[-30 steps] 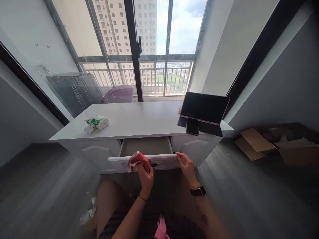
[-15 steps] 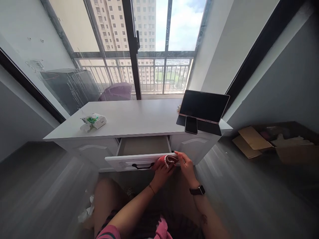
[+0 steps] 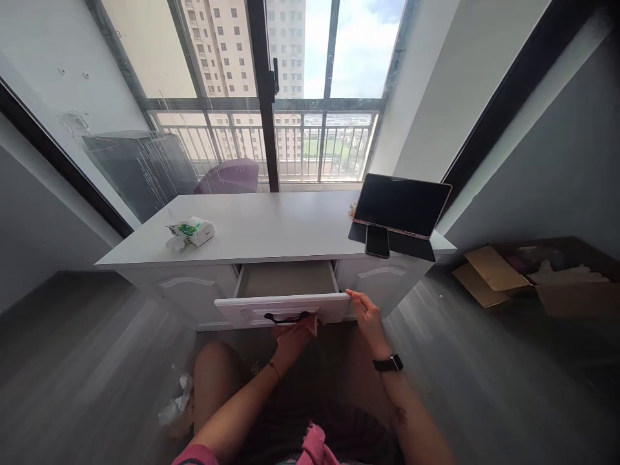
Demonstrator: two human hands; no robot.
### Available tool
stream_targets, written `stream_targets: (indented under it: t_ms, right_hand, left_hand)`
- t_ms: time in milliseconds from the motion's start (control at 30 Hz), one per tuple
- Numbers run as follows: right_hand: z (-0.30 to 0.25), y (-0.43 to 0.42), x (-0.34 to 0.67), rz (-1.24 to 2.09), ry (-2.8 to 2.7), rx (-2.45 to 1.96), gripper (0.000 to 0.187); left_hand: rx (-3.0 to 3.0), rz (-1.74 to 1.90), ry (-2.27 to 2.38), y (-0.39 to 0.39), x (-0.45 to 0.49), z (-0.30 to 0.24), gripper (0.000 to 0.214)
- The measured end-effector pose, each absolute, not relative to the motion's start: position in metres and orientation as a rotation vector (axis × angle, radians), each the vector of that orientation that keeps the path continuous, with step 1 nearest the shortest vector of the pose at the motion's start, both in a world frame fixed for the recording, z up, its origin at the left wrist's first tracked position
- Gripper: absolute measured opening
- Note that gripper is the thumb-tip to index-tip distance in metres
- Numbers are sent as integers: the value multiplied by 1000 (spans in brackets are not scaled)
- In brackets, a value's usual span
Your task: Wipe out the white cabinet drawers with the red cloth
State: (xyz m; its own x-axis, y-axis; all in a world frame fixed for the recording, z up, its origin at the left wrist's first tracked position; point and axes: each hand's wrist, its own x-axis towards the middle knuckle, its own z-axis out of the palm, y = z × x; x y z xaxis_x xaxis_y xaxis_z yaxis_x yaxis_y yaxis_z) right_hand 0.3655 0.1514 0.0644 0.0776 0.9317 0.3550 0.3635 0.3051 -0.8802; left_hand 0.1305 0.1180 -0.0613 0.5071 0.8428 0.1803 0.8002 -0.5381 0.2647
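A white drawer (image 3: 237,311) stands pulled out of the cabinet, its inside bare and grey. My left hand (image 3: 292,342) is closed on a reddish cloth (image 3: 314,324) and presses it against the lower part of the drawer front, just under the dark curved handle (image 3: 277,319). Part of the cloth is hidden behind my fingers. At the right end of the drawer front, my right hand (image 3: 370,324) grips the upper corner with its fingertips. A black watch (image 3: 388,363) is on the right wrist.
On the white cabinet top (image 3: 281,226) lie a tissue pack (image 3: 199,231) at left and a tablet (image 3: 403,203) with a phone (image 3: 377,241) at right. An open cardboard box (image 3: 498,274) sits on the floor at right. Crumpled tissues (image 3: 177,400) lie beside my left leg.
My left hand has moved left with the cloth, from the right part of the drawer front to below the handle. The right hand stays at the drawer's right corner.
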Motion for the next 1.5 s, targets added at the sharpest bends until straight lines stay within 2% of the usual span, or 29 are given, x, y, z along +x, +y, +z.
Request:
stream_targets:
  t_ms: [200,367,533,733,833,933,1200,1500]
  right_hand:
    - [62,154,361,620,-1441,-1288,44]
    - [59,156,358,583,-1425,-1314,45]
    - [55,158,356,551,-1424,-1328,46]
    - [53,158,354,527,-1422,-1351,45]
    - [54,158,353,508,-1420,-1363,45]
    - [53,159,353,494,-1421,-1359,44]
    - [52,161,356,536,-1425,-1327,40]
    - [52,163,360,583,-1464,-1257,36]
  left_hand:
    - [2511,313,1578,103,49,-50,33]
    - [2426,265,1693,82,-18,-31,46]
    - [2383,436,1776,69,-46,-15,64]
    - [2240,1114,1995,84,6,6,67]
    - [2170,1283,1965,94,46,13,71]
    - [2175,1215,1916,102,81,13,75]
    - [2517,699,1534,116,150,26,88]
    - [2804,589,1322,130,213,39,63]
